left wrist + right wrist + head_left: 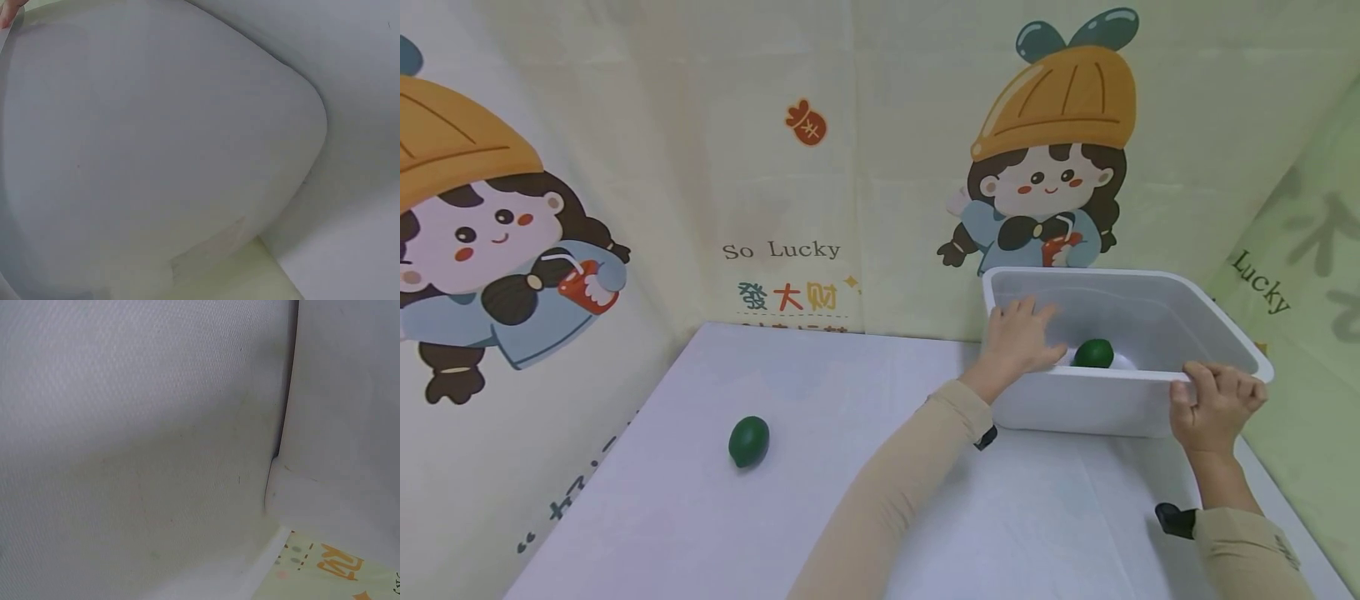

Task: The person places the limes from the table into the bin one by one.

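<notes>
In the head view a white plastic bin (1082,404) stands at the right of the table, with a green lime (1093,353) lying inside. My left hand (1017,337) is at the bin's front left corner, fingers spread over the rim and thumb pointing inward. The right hand (1213,404) grips the front rim near the right corner, its fingers curled over the edge. A second green lime (749,442) lies on the table, well left of both hands. The left wrist view is mostly filled by the bin's outer wall (156,137).
The white-covered table (715,533) meets a printed cloth backdrop (895,192) with cartoon figures behind and at both sides. The bin stands close to the back and right parts of this cloth. Black wrist devices (1176,521) show at the cuffs.
</notes>
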The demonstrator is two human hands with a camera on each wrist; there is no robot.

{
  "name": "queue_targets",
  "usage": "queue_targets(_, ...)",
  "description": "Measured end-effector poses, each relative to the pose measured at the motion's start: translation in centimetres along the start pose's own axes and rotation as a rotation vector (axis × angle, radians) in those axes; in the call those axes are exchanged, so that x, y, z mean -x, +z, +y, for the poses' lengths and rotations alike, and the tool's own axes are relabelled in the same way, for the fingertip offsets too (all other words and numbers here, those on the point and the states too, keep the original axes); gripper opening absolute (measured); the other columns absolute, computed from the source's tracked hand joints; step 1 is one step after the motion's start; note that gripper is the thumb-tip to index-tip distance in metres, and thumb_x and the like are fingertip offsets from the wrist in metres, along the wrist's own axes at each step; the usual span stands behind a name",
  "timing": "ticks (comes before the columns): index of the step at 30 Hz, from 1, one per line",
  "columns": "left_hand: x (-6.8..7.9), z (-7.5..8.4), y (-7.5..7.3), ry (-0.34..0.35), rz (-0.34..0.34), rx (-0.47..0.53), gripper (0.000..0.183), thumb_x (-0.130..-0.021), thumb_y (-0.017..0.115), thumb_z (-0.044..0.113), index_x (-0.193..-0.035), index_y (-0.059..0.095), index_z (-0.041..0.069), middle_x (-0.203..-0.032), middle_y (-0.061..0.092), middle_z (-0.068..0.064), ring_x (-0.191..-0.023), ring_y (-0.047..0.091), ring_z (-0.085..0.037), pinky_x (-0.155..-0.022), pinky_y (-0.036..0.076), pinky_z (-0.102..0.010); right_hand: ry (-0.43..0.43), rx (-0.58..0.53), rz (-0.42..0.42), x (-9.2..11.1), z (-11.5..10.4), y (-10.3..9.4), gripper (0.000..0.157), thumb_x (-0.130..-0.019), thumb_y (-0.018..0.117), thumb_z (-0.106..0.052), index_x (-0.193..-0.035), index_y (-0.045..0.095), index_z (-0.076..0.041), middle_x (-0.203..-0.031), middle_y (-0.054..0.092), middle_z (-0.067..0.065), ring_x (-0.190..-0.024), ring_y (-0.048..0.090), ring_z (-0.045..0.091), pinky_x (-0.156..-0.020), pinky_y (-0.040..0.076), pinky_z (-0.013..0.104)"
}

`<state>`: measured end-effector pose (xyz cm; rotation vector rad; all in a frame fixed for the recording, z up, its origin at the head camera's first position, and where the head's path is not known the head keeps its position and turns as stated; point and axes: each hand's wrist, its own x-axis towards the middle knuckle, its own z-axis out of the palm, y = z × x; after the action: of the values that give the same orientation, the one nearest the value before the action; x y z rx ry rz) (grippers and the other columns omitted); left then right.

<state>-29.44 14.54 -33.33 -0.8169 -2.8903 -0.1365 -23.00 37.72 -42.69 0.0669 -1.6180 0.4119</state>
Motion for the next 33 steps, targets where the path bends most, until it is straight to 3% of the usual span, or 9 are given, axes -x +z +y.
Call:
queue_targets(14, 1.0, -1.4, -0.5, 0.028, 0.062, -0.043, 0.057, -0.085, 0.041, 0.058, -0.137, 0.034, 0.034, -0.129, 0.04, 0.008, -0.119, 0.033, -0.012, -0.098, 0.027, -0.036, 0.007, -0.014, -0.001, -0.9, -1.8, -0.3, 0.064, -0.086, 0.035, -0.06, -0.076, 0.05, 0.001, -0.078, 0.04, 0.023, -0.075, 0.03, 0.042, -0.081, 0.017, 0.059)
queue_targets(27, 2.0, -2.6, -0.9, 0.042, 0.134, -0.081, 0.055, -0.084, 0.041, 0.058, -0.133, 0.04, 0.033, -0.12, 0.044, 0.007, -0.106, 0.039, -0.013, -0.089, 0.03, -0.033, 0.006, 0.007, -0.01, 0.1, 0.1, 0.0, 0.062, -0.085, 0.037, -0.061, -0.077, 0.052, -0.001, -0.079, 0.043, 0.022, -0.076, 0.033, 0.041, -0.084, 0.018, 0.054)
queue_targets(33, 2.9, -3.1, -1.4, 0.049, 0.158, -0.076, 0.053, -0.084, 0.04, 0.058, -0.131, 0.041, 0.032, -0.118, 0.045, 0.006, -0.101, 0.041, -0.014, -0.087, 0.03, -0.033, 0.005, 0.007, -0.014, -0.3, -0.4, -0.1, 0.062, -0.085, 0.036, -0.06, -0.077, 0.051, -0.001, -0.079, 0.042, 0.022, -0.077, 0.032, 0.041, -0.084, 0.018, 0.055)
